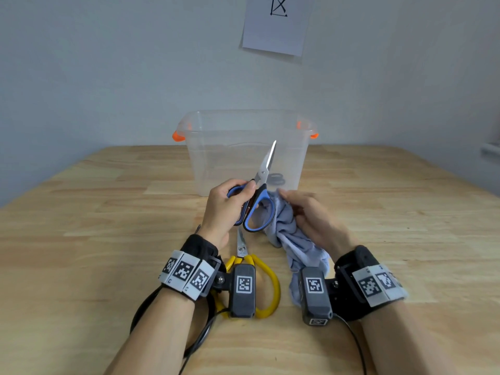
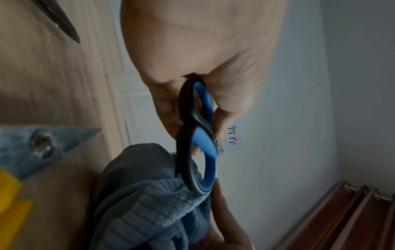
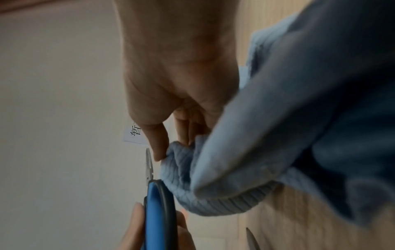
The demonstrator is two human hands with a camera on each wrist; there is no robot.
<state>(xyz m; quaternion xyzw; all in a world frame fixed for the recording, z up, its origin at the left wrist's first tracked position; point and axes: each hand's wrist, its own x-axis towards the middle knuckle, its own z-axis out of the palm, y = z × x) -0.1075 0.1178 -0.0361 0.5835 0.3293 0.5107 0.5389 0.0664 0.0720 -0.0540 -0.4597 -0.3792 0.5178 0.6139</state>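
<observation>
Our left hand (image 1: 224, 209) grips the blue scissors (image 1: 263, 169) by one handle, tips up in front of the clear bin (image 1: 243, 147).
Our right hand (image 1: 316, 220) bunches the blue cloth (image 1: 292, 239) against the other handle; we judge a snagged fold could twist the blades loose.

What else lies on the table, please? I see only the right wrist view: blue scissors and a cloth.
Observer: Yellow-handled scissors lie flat on the table, beside the cloth.
Operator: Where do the blue scissors point?
Observer: The left hand holds them blades up and away, toward a clear bin.
Operator: Is that bin empty?
Observer: No, a grey looped thing lies inside it.
</observation>
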